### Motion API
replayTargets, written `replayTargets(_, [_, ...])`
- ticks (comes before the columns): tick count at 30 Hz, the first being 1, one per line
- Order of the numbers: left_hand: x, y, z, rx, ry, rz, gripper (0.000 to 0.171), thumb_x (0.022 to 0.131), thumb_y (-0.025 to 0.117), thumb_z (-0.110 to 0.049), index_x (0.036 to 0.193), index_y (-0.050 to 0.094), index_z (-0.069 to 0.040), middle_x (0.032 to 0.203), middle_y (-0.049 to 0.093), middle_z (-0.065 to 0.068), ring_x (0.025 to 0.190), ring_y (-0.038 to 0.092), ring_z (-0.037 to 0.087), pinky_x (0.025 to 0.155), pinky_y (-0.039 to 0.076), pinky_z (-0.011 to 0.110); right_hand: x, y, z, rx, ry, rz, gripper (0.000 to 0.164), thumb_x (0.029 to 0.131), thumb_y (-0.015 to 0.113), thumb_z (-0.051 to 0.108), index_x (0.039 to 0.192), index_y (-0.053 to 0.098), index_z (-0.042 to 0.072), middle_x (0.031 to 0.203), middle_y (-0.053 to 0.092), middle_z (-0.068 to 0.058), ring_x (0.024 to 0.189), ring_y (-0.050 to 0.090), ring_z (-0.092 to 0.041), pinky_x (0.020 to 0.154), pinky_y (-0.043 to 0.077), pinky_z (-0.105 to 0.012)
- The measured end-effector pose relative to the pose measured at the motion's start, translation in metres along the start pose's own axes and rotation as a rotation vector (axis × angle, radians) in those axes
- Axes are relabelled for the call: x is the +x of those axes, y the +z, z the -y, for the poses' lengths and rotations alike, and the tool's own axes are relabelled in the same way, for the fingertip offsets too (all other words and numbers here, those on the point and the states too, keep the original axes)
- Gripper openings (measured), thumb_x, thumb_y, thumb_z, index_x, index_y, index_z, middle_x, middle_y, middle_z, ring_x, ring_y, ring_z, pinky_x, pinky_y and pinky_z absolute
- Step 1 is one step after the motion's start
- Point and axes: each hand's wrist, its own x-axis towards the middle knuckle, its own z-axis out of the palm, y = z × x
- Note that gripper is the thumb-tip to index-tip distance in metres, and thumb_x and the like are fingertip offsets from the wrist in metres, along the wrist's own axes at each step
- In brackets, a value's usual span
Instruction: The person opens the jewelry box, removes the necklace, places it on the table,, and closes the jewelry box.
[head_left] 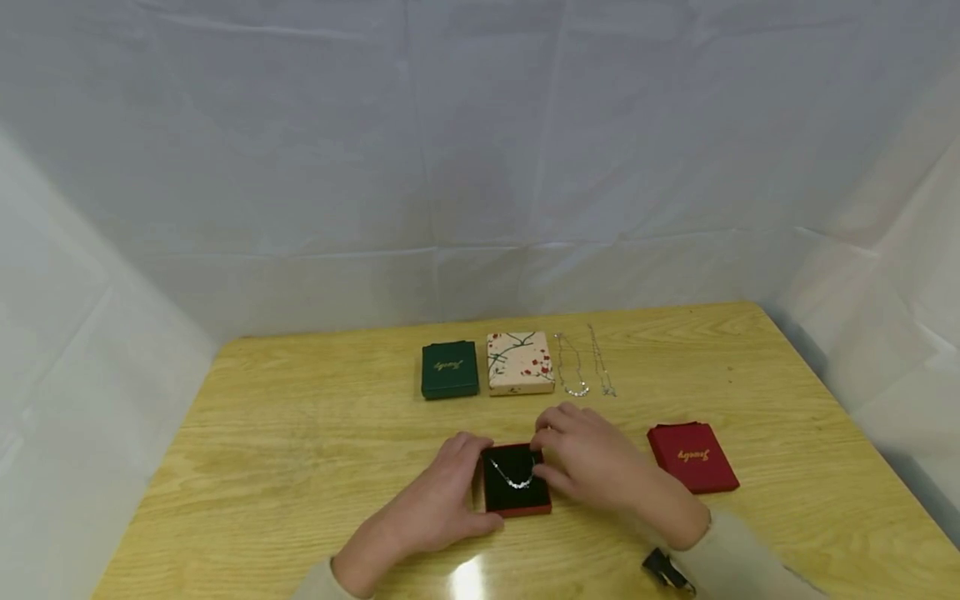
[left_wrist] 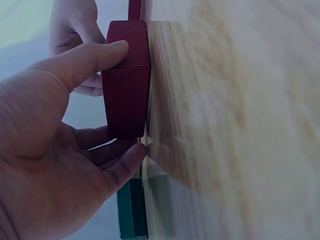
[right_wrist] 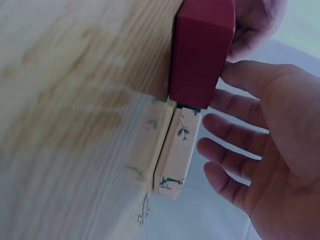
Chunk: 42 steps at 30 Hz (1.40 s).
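Observation:
An uncovered red jewelry box [head_left: 517, 512] with a black pad lies near the table's front, a silver necklace [head_left: 517, 484] draped in a curve across the pad. My left hand [head_left: 442, 500] holds this box from the left, thumb against its near side and fingers at its far corner; the left wrist view shows the thumb [left_wrist: 112, 54] on the red wall. Over the right rim, my right hand [head_left: 592, 458] has its thumb and forefinger spread apart beside the necklace's right end. Its other fingers [right_wrist: 232, 155] are loosely bent, off the box.
A red lid [head_left: 694, 457] marked with gold lettering lies to the right. Behind stand a green box [head_left: 449, 369] and a floral box [head_left: 521, 363], with two silver chains, one a necklace [head_left: 576, 388], the other a thin chain [head_left: 602, 367]. A black object [head_left: 666, 571] is beside the right sleeve.

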Motion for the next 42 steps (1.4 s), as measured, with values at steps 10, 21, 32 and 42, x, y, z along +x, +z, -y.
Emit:
replayTargets(10, [-0.001,0.001,0.0,-0.007,0.003,0.004,0.084,0.084,0.09,-0.032,0.149,0.047,-0.001,0.139,0.052,0.008,0.13,0.047,0.021,0.112,0.046,0.045,0.007,0.006,0.017,-0.114,0.056,0.001,0.021,0.095,0.079,0.034,0.096,0.079,0.013,0.11,0.067,-0.001,0.102,0.059,-0.02,0.089,0.054,-0.043])
replayTargets(21, [-0.001,0.002,0.0,0.009,0.022,-0.013,0.083,0.084,0.091,-0.031,0.148,0.048,-0.001,0.138,0.052,0.008,0.129,0.047,0.022,0.112,0.046,0.044,0.016,0.012,0.019,-0.063,0.138,0.034,0.01,0.09,0.081,0.021,0.088,0.077,0.013,0.104,0.066,0.0,0.097,0.059,-0.02,0.091,0.056,-0.045])
replayTargets(32, [-0.002,0.001,-0.003,0.019,0.035,-0.022,0.083,0.083,0.093,-0.029,0.145,0.048,0.004,0.136,0.053,0.011,0.128,0.048,0.024,0.109,0.047,0.046,0.016,0.015,0.014,-0.054,0.083,-0.033,0.007,0.088,0.079,0.017,0.084,0.075,0.014,0.107,0.07,0.001,0.098,0.061,-0.019,0.088,0.057,-0.042])
replayTargets(42, [-0.001,0.001,-0.002,0.018,0.027,-0.022,0.084,0.083,0.092,-0.028,0.147,0.048,0.004,0.136,0.053,0.011,0.128,0.047,0.024,0.11,0.047,0.046,0.013,0.011,0.012,-0.024,0.022,-0.098,0.003,0.086,0.076,0.012,0.086,0.074,0.014,0.107,0.072,0.0,0.096,0.062,-0.018,0.088,0.057,-0.037])
